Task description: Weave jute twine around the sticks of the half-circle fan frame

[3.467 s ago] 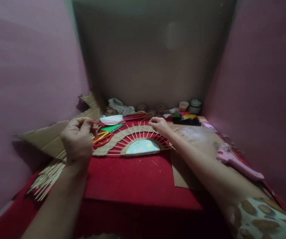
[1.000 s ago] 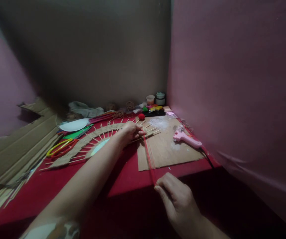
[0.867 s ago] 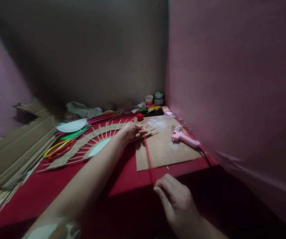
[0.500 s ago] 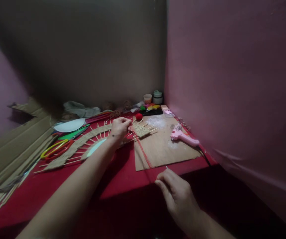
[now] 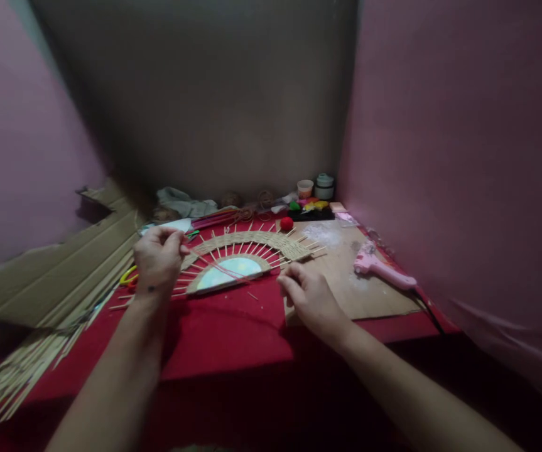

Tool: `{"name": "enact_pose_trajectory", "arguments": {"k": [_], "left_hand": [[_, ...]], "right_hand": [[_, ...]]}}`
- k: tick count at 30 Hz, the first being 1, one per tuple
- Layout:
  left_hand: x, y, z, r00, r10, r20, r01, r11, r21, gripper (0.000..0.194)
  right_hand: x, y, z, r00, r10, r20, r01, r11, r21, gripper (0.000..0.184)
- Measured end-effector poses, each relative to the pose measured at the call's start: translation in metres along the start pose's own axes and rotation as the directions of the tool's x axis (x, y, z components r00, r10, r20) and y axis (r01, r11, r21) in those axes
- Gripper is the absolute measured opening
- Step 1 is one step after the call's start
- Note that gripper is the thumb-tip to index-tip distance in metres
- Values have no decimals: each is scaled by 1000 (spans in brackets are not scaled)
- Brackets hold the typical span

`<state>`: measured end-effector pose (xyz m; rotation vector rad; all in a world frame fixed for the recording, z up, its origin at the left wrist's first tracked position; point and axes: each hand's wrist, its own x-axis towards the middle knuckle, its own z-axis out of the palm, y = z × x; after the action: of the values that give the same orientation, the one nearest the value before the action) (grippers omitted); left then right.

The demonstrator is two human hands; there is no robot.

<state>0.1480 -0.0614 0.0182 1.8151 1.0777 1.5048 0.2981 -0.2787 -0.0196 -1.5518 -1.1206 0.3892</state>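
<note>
My left hand (image 5: 158, 258) is raised above the left side of a half-round piece of sticks, its fingers pinched on a red strand of yarn (image 5: 218, 268). The yarn runs slantwise down to my right hand (image 5: 312, 301), which is closed in a pinch at its other end beside the cardboard sheet. Behind the yarn lies the half-round piece, with thin sticks fanning out from a pale half-disc (image 5: 240, 270) and a woven twine band (image 5: 252, 238) across them. A small red yarn ball (image 5: 286, 223) rests near the band's right end. My left hand and wrist hide part of the band's left end.
A flat cardboard sheet (image 5: 360, 295) and a pink glue gun (image 5: 384, 270) are at right. Loose sticks (image 5: 26, 370) and folded cardboard (image 5: 63, 270) lie at left, near yellow-handled scissors (image 5: 128, 276). A cup (image 5: 305, 188) and a lidded jar (image 5: 324, 187) stand at the back.
My left hand has drawn away leftward from the band's right end, taking the yarn along. My right hand has risen from the table's front edge. The view has turned left.
</note>
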Motion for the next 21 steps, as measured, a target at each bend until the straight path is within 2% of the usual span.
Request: {"name": "enact_pose_trajectory", "arguments": {"k": [3,9,15,21], "left_hand": [[-13,2,-21,994,-82,-73,73,991,-114,8],[-35,2,-41,977,-99,-189,59,977,-205,8],[-48,-5,-50,981,-72,-181,27,970,-241,9],[-55,6,-58,987,-131,-93,108,970,-218,6]], "right_hand": [[30,2,4,997,69,-14,-69,997,43,19],[70,13,13,995,98,25,-89,968,-236,25],[70,22,21,992,66,103,-28,940,-339,27],[60,23,23,991,15,135,36,928,-370,20]]}}
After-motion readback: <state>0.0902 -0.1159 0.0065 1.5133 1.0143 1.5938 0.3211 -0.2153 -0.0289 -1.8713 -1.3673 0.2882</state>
